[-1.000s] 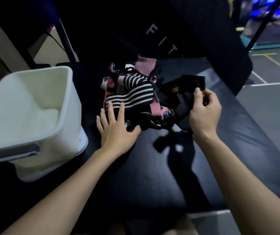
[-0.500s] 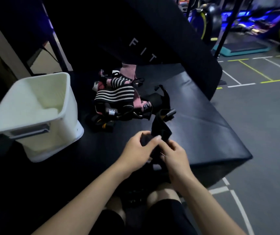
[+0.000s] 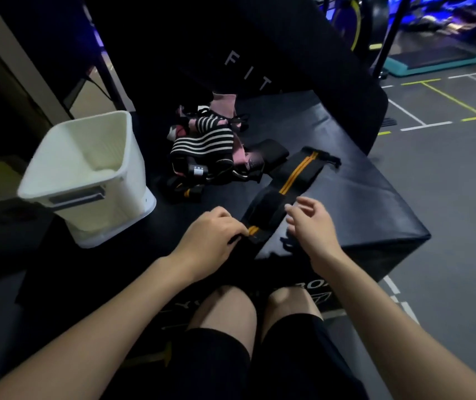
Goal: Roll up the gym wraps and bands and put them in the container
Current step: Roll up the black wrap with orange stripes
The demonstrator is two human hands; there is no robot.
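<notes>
A black wrist wrap with orange stripes (image 3: 294, 176) lies stretched out on the black padded box (image 3: 360, 203), running from the near edge toward the back right. My left hand (image 3: 212, 236) pinches its near end at the box's front edge. My right hand (image 3: 313, 223) hovers just right of the wrap with fingers loosely spread, holding nothing. A pile of other wraps and bands (image 3: 205, 145), black-and-white striped and pink, lies behind it. The white plastic container (image 3: 86, 174) stands at the left on the box.
A tilted black pad with white letters (image 3: 248, 70) rises behind the pile. My knees (image 3: 259, 304) are close to the box's front side. Grey gym floor with painted lines (image 3: 438, 116) and exercise machines lie to the right.
The black and orange wrap, held bunched up in both hands before, now lies spread flat across the box. My right hand has let go of it; my left still holds its near end.
</notes>
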